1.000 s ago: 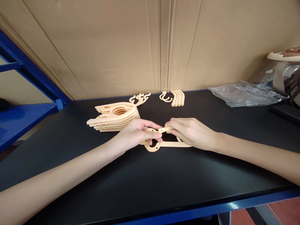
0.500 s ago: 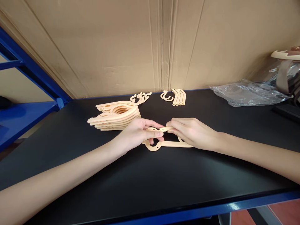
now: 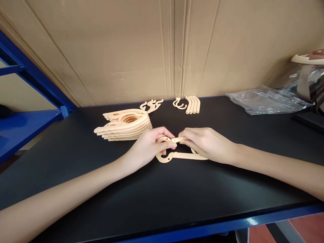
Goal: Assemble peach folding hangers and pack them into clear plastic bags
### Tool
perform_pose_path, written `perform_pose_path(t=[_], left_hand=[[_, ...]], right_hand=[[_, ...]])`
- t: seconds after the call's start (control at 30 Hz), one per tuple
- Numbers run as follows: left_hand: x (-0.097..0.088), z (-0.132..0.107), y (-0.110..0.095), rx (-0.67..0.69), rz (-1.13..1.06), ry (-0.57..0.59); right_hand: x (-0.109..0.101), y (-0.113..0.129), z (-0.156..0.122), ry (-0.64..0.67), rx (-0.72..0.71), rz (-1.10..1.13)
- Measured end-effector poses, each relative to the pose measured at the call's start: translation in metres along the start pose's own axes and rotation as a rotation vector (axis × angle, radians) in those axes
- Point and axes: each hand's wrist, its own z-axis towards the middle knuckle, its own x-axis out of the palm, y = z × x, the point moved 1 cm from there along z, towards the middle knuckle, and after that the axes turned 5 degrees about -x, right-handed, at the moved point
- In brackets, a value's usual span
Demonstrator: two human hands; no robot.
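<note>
Between my hands, low over the black tabletop, is a cream plastic folding hanger [image 3: 187, 155] with curved and straight parts. My left hand [image 3: 153, 141] pinches its rounded, holed part near the upper joint, thumb in front. My right hand [image 3: 210, 143] is closed on the arm piece that meets this joint, and its fingers cover much of that piece. The hanger's lower straight arm runs beneath both hands. Just behind my left hand lies a stack of similar cream hangers [image 3: 124, 130].
Loose cream hooks [image 3: 153, 106] lie behind the stack. Farther right are curved hook pieces [image 3: 180, 104] and a row of several arm pieces [image 3: 192, 105]. A clear plastic bag [image 3: 265, 100] sits at the back right. Cardboard [image 3: 113, 50] stands behind the black table [image 3: 162, 202].
My left fingers have shifted slightly on the hanger, showing more of its rounded part at the joint. My right hand keeps almost the same grip and place.
</note>
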Motion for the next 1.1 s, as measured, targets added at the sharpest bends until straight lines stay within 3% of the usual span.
perform_pose_path(t=[0.27, 0.57, 0.73, 0.87, 1.1], left_hand=[[0.004, -0.005, 0.005, 0.239, 0.520, -0.271], [0.005, -0.009, 0.009, 0.309, 0.647, -0.380], [0.003, -0.007, 0.007, 0.487, 0.716, -0.469], [0.003, -0.008, 0.005, 0.596, 0.744, -0.458], [0.008, -0.012, 0.006, 0.710, 0.762, -0.363]], right_hand=[[-0.004, -0.007, 0.000, 0.008, 0.063, 0.057], [-0.006, -0.008, 0.000, -0.017, 0.042, 0.025], [-0.006, -0.012, 0.000, -0.030, 0.065, 0.080], [-0.006, -0.015, 0.000, -0.033, 0.138, 0.173], [-0.006, -0.016, 0.002, -0.028, 0.201, 0.139]])
